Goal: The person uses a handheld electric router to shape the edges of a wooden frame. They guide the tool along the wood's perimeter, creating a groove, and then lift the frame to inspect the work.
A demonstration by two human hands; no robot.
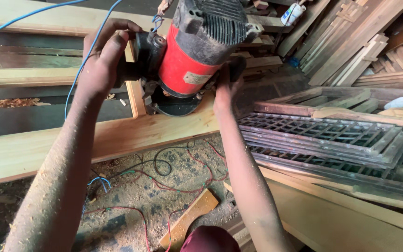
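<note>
Router (190, 60) top is cut off by the frame edge; its bit and most of the black base are hidden under the body. Right hand (225, 86) is partly behind the motor housing, fingers wrapped round the side handle, though the handle itself is barely visible. Left hand (106, 56) is closed on the opposite black handle. The tool has a red cylindrical motor body and a black ribbed cap, dusty, standing on the pale wooden frame (131, 133). Blue cable (78, 72) runs over the left wrist. Both forearms are coated in sawdust. Red and black wires (173, 172) are tangled on the floor.
</note>
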